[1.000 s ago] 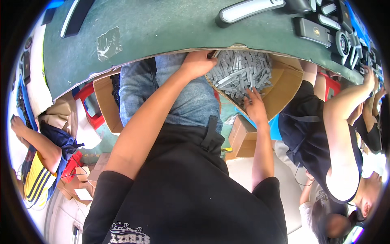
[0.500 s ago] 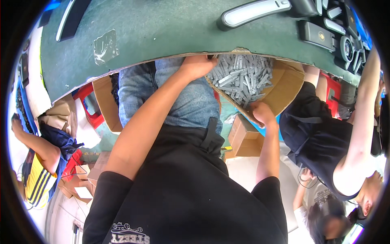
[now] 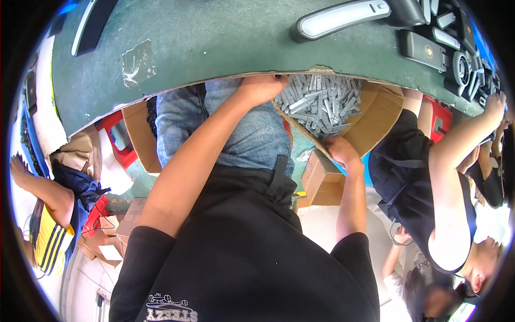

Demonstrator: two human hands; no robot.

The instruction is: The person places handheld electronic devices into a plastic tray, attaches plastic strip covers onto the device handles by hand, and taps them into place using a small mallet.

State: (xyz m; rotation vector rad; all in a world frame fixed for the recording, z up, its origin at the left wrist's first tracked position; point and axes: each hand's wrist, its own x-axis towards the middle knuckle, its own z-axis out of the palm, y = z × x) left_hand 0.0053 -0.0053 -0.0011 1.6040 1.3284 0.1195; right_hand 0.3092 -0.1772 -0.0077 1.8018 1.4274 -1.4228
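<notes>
A cardboard box [image 3: 383, 104] sits tilted under the table's front edge, just right of my lap. Many small, narrow grey plastic pieces [image 3: 324, 102] fill it. My left hand [image 3: 263, 88] is closed at the box's far left corner, its fingertips partly hidden by the table edge. On the near rim, my right hand [image 3: 343, 150] grips the cardboard, thumb and fingers around the edge.
Above lies the green table [image 3: 214, 37], with a grey-and-black handle-like part [image 3: 343, 19] and several dark parts at right. Another open box [image 3: 322, 182] stands on the floor below. Co-workers sit on both sides; a red stool [image 3: 120, 139] is at left.
My right hand has shifted very slightly left along the box rim; my left hand stays put. The co-worker at right has lowered an arm toward the table's right end.
</notes>
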